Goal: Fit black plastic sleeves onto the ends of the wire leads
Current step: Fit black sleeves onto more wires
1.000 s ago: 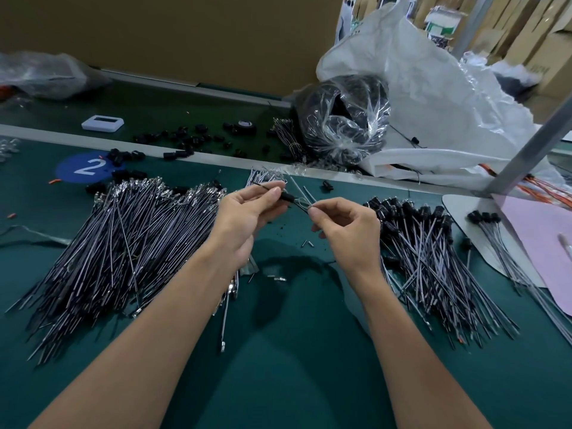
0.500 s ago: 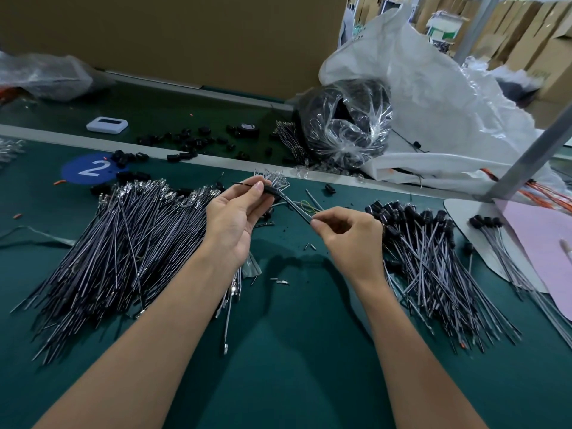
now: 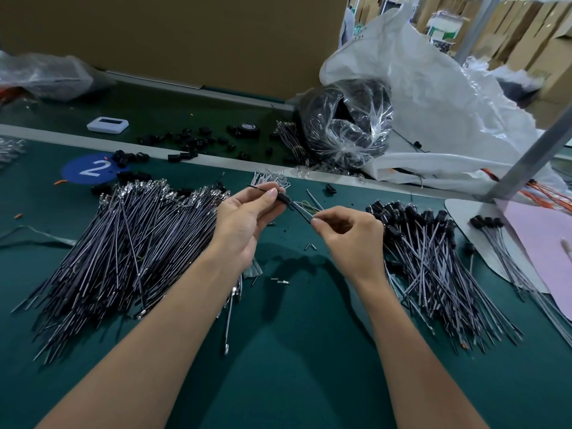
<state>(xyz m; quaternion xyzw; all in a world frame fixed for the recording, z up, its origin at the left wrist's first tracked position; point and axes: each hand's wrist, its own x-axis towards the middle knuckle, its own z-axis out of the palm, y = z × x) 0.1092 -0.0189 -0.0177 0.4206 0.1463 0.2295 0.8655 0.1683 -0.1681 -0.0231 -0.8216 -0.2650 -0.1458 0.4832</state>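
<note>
Pulling my hands a little apart, I now pinch the wire lead (image 3: 302,212) with my left hand (image 3: 244,224) and right hand (image 3: 349,239), and the black sleeve (image 3: 284,199) sits between both pinches, so I think it is threaded on.

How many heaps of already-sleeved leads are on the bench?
2: a large heap just right of the right hand, a small bunch on the white sheet at far right. More may lie off-frame.
</note>
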